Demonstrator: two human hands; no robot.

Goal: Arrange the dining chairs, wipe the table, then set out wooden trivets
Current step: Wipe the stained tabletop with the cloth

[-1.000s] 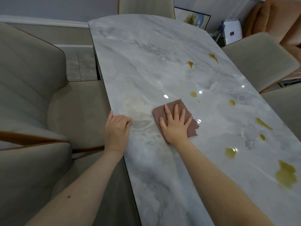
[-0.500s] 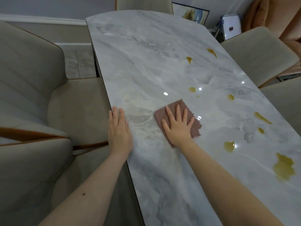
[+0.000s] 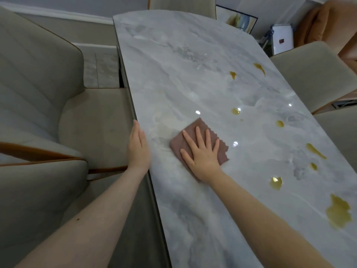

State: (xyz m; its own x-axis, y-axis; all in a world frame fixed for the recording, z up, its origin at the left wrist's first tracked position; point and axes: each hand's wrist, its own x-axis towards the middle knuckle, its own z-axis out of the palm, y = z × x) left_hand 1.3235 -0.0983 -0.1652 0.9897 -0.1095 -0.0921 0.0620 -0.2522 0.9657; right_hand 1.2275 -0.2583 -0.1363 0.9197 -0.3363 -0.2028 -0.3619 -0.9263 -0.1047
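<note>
The right hand (image 3: 202, 153) lies flat, fingers spread, pressing the cloth (image 3: 199, 141) on the bench (image 3: 173, 64). The left hand (image 3: 138, 147), flat too, rests at the bench edge beside the cloth. Push hard toward the yellow spills (image 3: 276, 183).

You get soft, even indoor light with faint shadows. Small white glare spots dot the glossy marble table (image 3: 193, 84). Wide-angle distortion bends that table's edges, and the left hand (image 3: 138, 147) is slightly motion-blurred; corners look soft.
</note>
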